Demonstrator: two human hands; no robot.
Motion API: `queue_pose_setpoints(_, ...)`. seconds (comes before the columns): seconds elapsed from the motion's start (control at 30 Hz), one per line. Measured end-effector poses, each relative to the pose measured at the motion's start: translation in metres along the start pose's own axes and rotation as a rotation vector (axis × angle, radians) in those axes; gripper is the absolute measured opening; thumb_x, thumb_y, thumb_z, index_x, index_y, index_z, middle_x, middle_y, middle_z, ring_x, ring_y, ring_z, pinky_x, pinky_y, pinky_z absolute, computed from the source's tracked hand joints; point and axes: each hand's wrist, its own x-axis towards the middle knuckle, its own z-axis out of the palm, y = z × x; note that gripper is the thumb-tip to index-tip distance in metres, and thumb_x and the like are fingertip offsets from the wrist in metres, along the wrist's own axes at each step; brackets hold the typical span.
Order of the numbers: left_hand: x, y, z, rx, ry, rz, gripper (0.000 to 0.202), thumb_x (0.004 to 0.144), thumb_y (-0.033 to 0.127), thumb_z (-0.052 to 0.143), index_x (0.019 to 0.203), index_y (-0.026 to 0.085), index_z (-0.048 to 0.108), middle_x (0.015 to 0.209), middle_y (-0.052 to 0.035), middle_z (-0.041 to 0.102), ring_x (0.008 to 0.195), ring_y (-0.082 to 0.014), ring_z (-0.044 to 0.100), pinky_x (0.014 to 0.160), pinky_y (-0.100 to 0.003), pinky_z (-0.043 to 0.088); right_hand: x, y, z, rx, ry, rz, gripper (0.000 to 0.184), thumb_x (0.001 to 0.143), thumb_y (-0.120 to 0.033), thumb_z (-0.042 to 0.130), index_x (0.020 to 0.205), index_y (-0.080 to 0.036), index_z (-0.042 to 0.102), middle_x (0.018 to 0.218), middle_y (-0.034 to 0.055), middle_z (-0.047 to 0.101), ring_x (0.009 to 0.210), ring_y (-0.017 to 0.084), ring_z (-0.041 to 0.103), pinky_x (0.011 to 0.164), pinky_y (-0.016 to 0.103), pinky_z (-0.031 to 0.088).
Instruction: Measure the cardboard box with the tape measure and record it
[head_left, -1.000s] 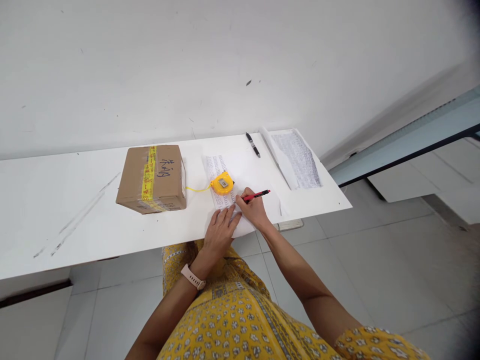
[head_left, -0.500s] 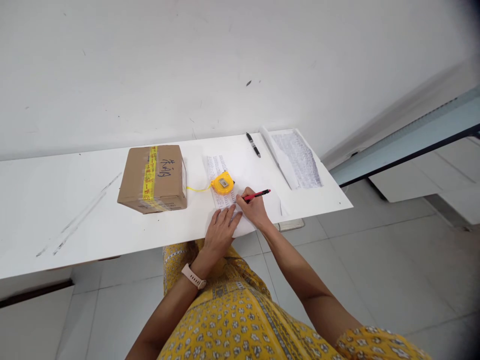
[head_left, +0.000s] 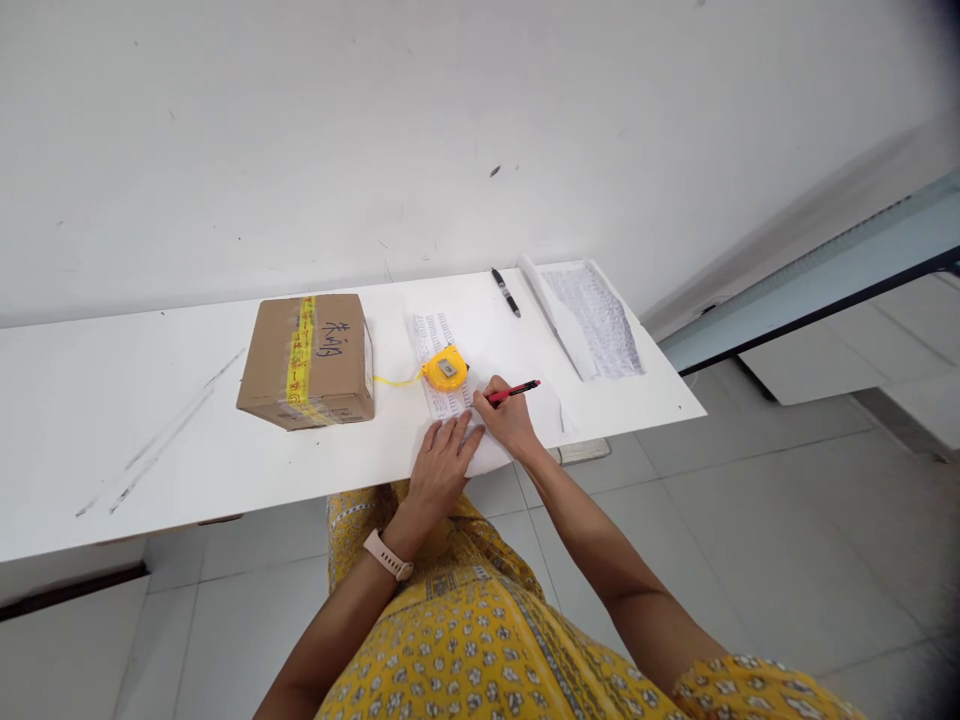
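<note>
My right hand is closed around a red pen, its tip resting on a printed sheet of paper near the table's front edge. My left hand lies flat with fingers stretched out on the same sheet, just left of the right hand. A yellow tape measure sits on the sheet beyond my hands. Its yellow tape runs left to a taped cardboard box with handwriting on top.
A black pen lies near the wall. A second printed sheet, partly folded, lies at the right end of the white table. The wall rises right behind. Tiled floor lies below and to the right.
Nothing has visibly moved on the table; only the view has shifted down by a few pixels.
</note>
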Motion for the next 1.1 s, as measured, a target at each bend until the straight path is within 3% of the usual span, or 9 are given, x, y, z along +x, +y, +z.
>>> queue_pose_setpoints(1.1,-0.0004,0.0003,-0.0003,-0.011,0.02,0.003,0.069,0.083,0.007,0.057,0.15,0.016,0.042,0.16,-0.0152,0.04,0.141,-0.0294,0.046,0.116,-0.05,0.036,-0.0001,-0.0017,-0.0025,-0.035,0.025,0.026,0.026,0.079,-0.032,0.056,0.062,-0.025,0.037,0.052,-0.0069,0.038,0.053,0.013,0.037,0.054,0.027,0.031)
